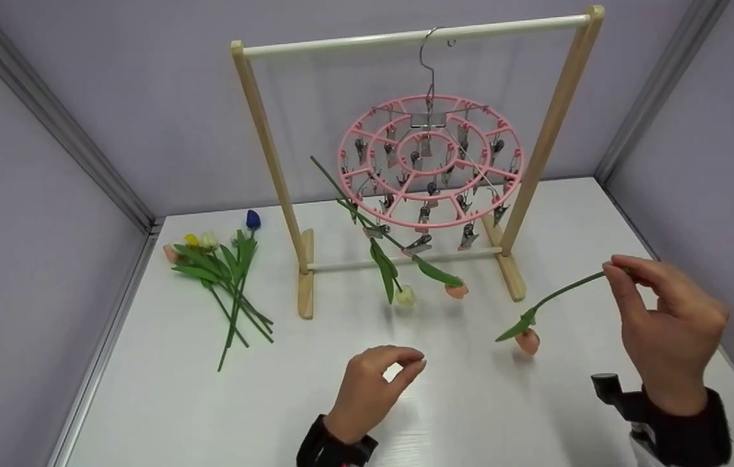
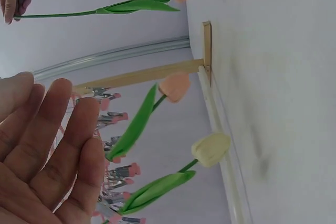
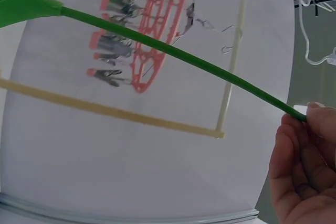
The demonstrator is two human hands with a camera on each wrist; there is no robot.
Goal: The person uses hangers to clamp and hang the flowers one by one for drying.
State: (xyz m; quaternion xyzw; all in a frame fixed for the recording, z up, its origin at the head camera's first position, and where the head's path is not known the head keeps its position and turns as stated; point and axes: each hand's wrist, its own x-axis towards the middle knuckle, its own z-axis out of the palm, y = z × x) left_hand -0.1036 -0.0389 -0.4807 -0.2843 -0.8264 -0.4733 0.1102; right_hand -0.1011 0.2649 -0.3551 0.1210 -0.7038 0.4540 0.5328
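My right hand (image 1: 675,324) pinches the stem end of a peach artificial tulip (image 1: 565,290) between thumb and fingers; its bloom hangs down at the other end, above the table. In the right wrist view the green stem runs from the right fingertips to the leaf. My left hand (image 1: 373,386) holds nothing, its fingers loosely bent, thumb and index tips close together. Ahead of it, a cream tulip (image 1: 405,296) and another peach tulip (image 1: 456,290) hang bloom-down from clips of a pink round clip hanger (image 1: 428,226).
A wooden rack (image 1: 263,130) carries the hanger by its metal hook (image 1: 428,61) on the white top bar. Many clips around the rings hold no flower. Several tulips (image 1: 237,279), blue, yellow, cream and peach, lie crossed on the white table (image 1: 159,389) at the left. Walls enclose the table.
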